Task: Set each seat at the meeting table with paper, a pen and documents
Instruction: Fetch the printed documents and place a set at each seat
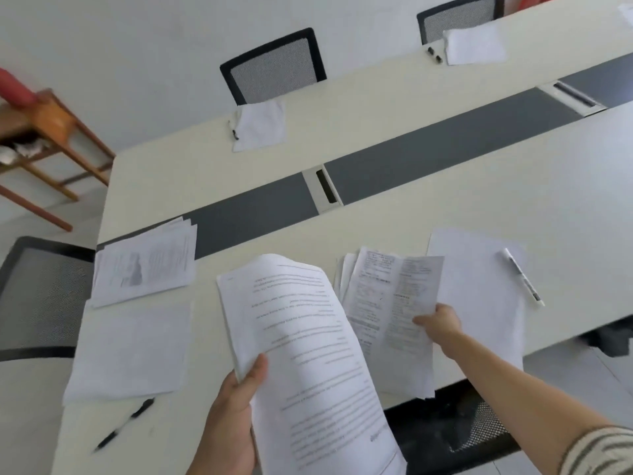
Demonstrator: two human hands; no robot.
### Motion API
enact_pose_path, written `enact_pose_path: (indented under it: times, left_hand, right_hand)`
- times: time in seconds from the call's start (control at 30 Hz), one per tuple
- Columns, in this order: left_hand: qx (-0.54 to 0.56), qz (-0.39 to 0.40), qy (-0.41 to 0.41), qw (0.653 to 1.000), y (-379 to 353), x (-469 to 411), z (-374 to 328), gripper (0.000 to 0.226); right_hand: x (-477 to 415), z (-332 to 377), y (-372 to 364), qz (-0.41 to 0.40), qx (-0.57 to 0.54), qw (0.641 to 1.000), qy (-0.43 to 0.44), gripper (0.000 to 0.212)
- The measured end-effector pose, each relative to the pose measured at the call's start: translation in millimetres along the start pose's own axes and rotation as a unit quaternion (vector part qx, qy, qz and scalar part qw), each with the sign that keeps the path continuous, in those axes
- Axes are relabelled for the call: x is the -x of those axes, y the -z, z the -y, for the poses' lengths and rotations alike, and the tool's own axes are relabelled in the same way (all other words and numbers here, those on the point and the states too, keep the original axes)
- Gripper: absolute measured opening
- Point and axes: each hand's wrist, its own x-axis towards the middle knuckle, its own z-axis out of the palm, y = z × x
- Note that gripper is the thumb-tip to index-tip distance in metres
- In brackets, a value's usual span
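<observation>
My left hand (228, 419) grips a thick stack of printed documents (308, 354) held above the near edge of the cream meeting table (394, 214). My right hand (440, 322) pinches a thin printed document set (394, 303) over the table, beside a blank sheet (479, 269) with a white pen (523, 276) on it. At the left end lie printed documents (147, 262), a blank paper (133, 351) and a black pen (125, 425). Across the table, two seats each have paper (262, 126) (474, 42) and a pen (234, 130).
A dark grey strip with white cable boxes (325, 190) runs along the table's middle. Mesh office chairs stand at the far side (274, 66) (459, 17), at the left end (41, 296) and under me (455, 423). A wooden stool (54, 138) stands at far left.
</observation>
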Motion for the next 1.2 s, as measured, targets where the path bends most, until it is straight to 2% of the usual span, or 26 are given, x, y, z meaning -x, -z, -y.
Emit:
enact_pose_path:
  times: [0.1,0.17,0.2,0.27,0.33,0.37,0.4,0.47,0.53,0.6,0.77,0.9,1.03,1.1,1.2]
  left_hand:
    - [-0.026,0.059,0.008,0.998,-5.8,-1.2,-4.4,0.043]
    - [-0.042,0.104,0.017,0.993,-10.4,-2.7,-8.8,0.041]
    - [-0.051,0.128,0.020,0.990,-12.8,-3.8,-11.2,0.041]
    - [-0.072,0.181,0.033,0.980,-16.3,-9.0,-13.6,0.047]
    - [-0.103,0.240,0.044,0.964,-22.8,-13.5,-15.4,0.053]
    - [-0.121,0.266,0.048,0.955,-26.6,-16.0,-14.6,0.047]
    - [-0.136,0.286,0.051,0.947,-31.8,-17.5,-13.2,0.040]
    - [-0.159,0.308,0.058,0.936,-44.1,-17.8,-7.8,0.038]
    - [-0.173,0.320,0.073,0.928,-57.5,-13.7,3.0,0.044]
    - [-0.176,0.332,0.088,0.923,-72.0,-6.0,14.9,0.046]
    - [-0.207,0.363,0.091,0.904,-114.7,20.6,47.6,0.038]
    - [-0.236,0.363,0.067,0.899,-159.4,46.3,87.2,0.050]
    - [-0.243,0.355,0.094,0.898,-211.2,84.9,142.4,0.055]
    - [-0.244,0.363,0.127,0.891,-237.3,104.7,171.4,0.051]
    - [-0.254,0.381,0.156,0.875,-269.5,131.7,208.7,0.047]
  right_hand:
    - [27.3,7.1,18.5,-0.060,0.101,0.991,0.066,0.053]
    - [57.3,14.4,28.3,-0.065,0.029,0.991,0.112,0.054]
    - [77.3,17.7,31.4,-0.029,-0.048,0.992,0.111,0.052]
    - [120.1,17.2,32.5,0.111,-0.196,0.973,0.060,0.051]
    - [159.2,5.7,30.3,0.238,-0.294,0.925,0.022,0.048]
    - [175.9,-1.3,29.8,0.259,-0.341,0.904,0.016,0.045]
    - [190.4,-7.8,30.8,0.243,-0.386,0.890,0.013,0.044]
    - [210.8,-22.8,40.1,0.133,-0.451,0.883,0.012,0.046]
    - [226.8,-37.0,57.4,0.023,-0.466,0.884,0.026,0.044]
    - [240.6,-50.1,78.4,-0.039,-0.464,0.883,0.063,0.035]
    - [264.3,-87.5,123.6,-0.116,-0.492,0.855,0.117,0.027]
    - [266.9,-127.6,165.3,-0.203,-0.502,0.829,0.139,0.015]
    - [265.9,-179.1,226.8,-0.259,-0.522,0.802,0.132,0.015]
    - [266.9,-206.0,259.6,-0.279,-0.518,0.797,0.139,0.022]
    - [273.2,-243.9,302.1,-0.310,-0.502,0.796,0.132,0.054]
